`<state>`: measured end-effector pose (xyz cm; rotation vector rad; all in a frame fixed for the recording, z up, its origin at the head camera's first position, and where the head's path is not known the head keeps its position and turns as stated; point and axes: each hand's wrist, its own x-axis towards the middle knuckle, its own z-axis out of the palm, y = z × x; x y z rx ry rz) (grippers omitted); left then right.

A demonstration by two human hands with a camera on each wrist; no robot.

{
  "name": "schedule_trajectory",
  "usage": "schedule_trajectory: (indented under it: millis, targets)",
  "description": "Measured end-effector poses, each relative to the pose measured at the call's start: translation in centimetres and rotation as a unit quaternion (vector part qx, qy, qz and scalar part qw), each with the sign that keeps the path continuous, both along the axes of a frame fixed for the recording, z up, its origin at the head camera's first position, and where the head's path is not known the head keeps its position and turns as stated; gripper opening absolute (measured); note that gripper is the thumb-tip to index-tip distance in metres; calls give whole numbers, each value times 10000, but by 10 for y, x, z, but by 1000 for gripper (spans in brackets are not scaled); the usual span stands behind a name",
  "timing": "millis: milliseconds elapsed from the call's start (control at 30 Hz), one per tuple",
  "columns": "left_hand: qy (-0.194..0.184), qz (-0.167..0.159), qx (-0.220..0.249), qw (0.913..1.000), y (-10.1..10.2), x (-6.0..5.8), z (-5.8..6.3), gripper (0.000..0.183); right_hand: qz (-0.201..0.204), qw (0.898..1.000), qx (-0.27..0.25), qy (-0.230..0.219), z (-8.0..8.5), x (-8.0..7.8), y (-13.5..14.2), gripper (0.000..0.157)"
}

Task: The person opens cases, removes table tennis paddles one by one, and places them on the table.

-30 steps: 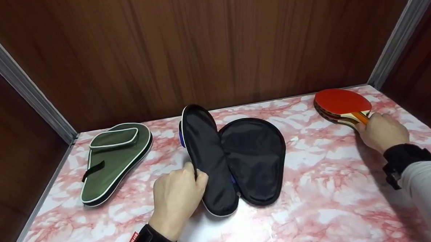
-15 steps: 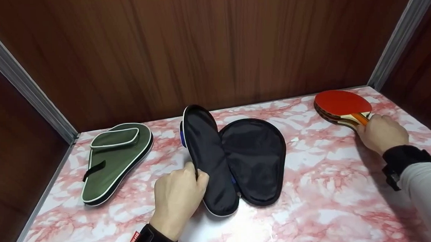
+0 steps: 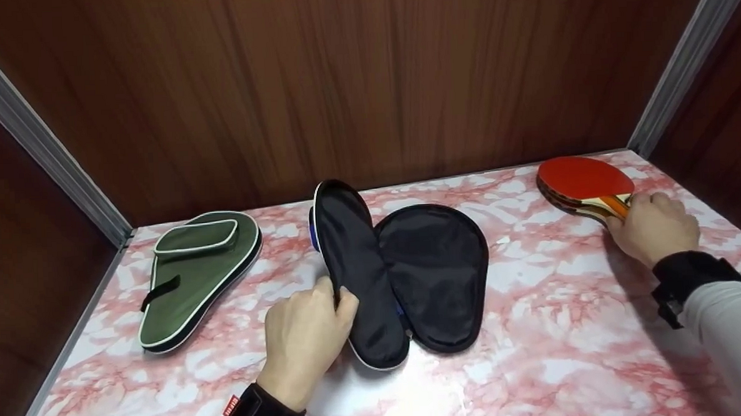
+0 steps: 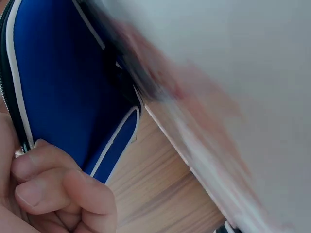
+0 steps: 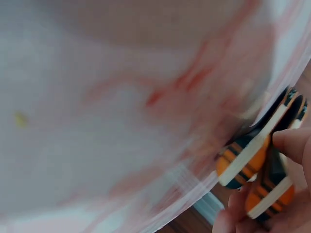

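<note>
1. A paddle-shaped fabric case with black lining and blue outside (image 3: pixel 404 272) lies spread open near the middle of the pink-and-white marbled desk (image 3: pixel 558 350); its left half is tilted up.
2. This tilted half worries me a little: if the left hand (image 3: pixel 307 329) loosens, it may drop down, because, I judge, mostly this pinch holds it up.
3. The fingers there are curled around the outer edge, the thumb on the black lining, others against the blue side. The flat right half is apart from them.
4. Well to the right are two stacked wooden table tennis paddles (image 3: pixel 585 177), the upper one with red rubber. The right hand (image 3: pixel 656 230) has its fingers closed around their orange-and-black striped handles (image 5: pixel 243 160); the blades point away from it.
5. The two could slide and fan apart, if one handle is pressed less firmly. Whether the blades touch the desk, I cannot tell.
6. At far left lies a green fabric case with white piping (image 3: pixel 192 278), touched by neither hand.
</note>
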<state>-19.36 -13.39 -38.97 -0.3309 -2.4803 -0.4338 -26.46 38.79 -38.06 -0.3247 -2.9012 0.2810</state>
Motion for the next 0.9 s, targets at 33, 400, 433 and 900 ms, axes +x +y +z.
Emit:
schedule_trajectory:
  millis: [33, 400, 433, 900]
  targets:
    - [-129, -24, 100, 9999, 1, 0, 1, 34, -22, 9999, 27, 112, 1, 1, -4, 63]
    - [-1216, -500, 1129, 9849, 42, -6, 24, 30, 919, 9925, -85, 802, 9, 19, -56, 72]
    - [-1230, -549, 1126, 9845, 48, -6, 25, 29, 1015, 9925, -151, 665, 10, 19, -62, 74]
    - [-429, -697, 349, 9960, 125, -6, 15, 28, 1906, 9759, -842, 653, 9, 38, -142, 75]
